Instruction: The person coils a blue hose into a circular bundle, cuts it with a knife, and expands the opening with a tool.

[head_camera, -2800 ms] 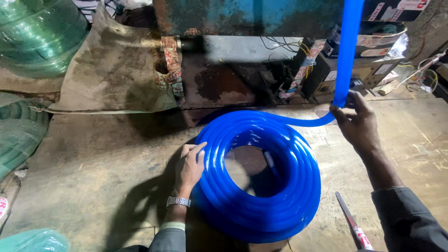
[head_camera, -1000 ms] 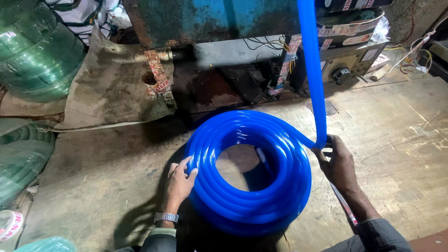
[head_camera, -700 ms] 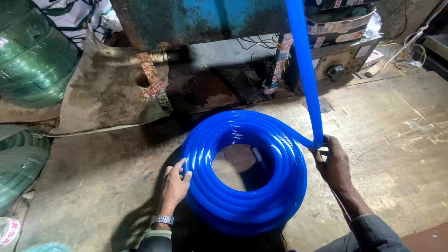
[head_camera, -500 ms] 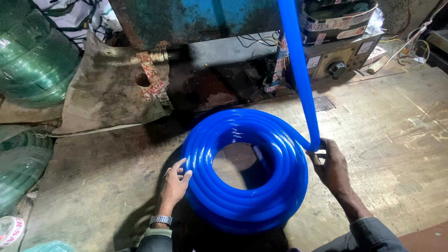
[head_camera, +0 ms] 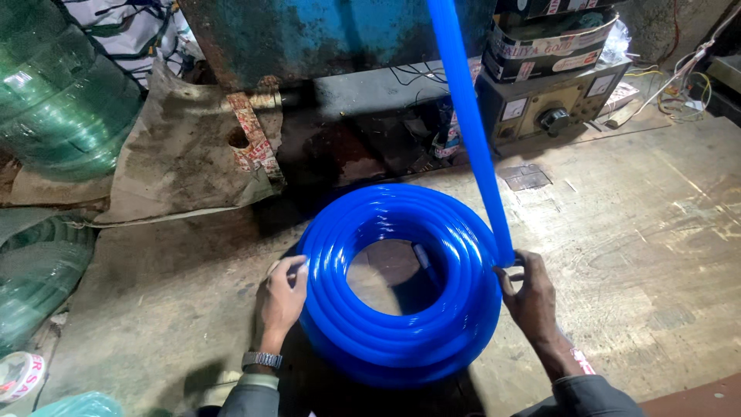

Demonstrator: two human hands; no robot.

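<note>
Worn, dusty workshop floor [head_camera: 633, 255] spreads under me, pale and scuffed, with a rusty blue-painted metal machine body [head_camera: 332, 38] standing along the far side. At the middle of the floor lies a thick coil of glossy blue plastic hose [head_camera: 401, 286], wound flat into a ring with an open centre. From its right edge a free length of the same blue hose [head_camera: 467, 123] rises steeply and leaves the top of the view. My left hand [head_camera: 279, 297] rests against the coil's outer left side, fingers curled onto the tubing, a metal wristwatch [head_camera: 261, 360] on that wrist. My right hand [head_camera: 529, 297] is closed around the hose just where the free length leaves the coil's right edge. The two hands sit well apart, one on each side of the ring. Behind the coil stands a grey boxy meter unit with a dial knob [head_camera: 548, 116], and tangled wires [head_camera: 687, 77] lie at far right. A stained brown sack cloth [head_camera: 185, 162] drapes to the left, beside coils of translucent green hose [head_camera: 62, 93].
</note>
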